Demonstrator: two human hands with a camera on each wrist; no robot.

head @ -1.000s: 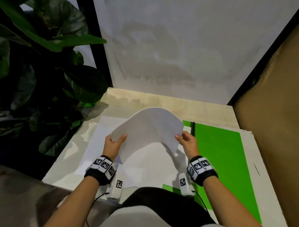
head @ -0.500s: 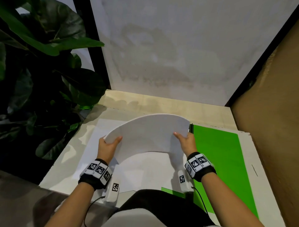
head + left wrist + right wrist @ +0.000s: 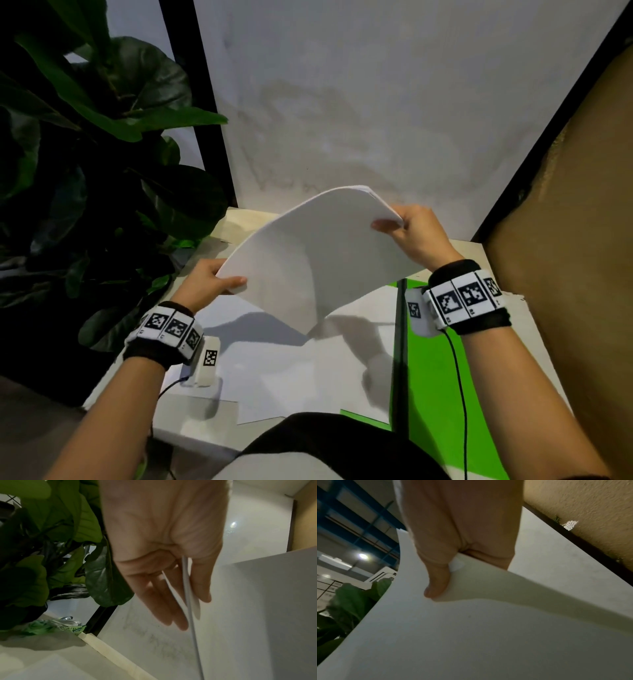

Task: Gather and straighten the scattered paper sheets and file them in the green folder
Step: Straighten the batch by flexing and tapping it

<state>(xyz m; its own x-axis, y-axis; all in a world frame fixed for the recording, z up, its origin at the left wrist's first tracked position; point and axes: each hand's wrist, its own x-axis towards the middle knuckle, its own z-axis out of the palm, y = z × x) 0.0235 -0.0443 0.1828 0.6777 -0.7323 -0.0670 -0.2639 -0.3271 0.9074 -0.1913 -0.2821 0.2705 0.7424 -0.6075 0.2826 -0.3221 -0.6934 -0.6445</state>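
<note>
Paper stack (image 3: 318,253) is up above the desk (image 3: 191,421), bowing between both hands: left hand (image 3: 209,279) and right hand (image 3: 416,233) each pinch an edge. Light, floppy, probably slippery, so grip opposite edges.

Both bare forearms reach forward, each wrist wrapped in a black band carrying black-and-white square markers. The left hand (image 3: 209,279) sits lower and nearer the body, thumb lying on top and straight fingers (image 3: 164,601) underneath, pinching the near left corner of a curved stack of white paper sheets (image 3: 308,253). The right hand (image 3: 416,233) is raised higher and farther forward, thumb pressed on the stack's upper right edge with the fingers behind it.
</note>
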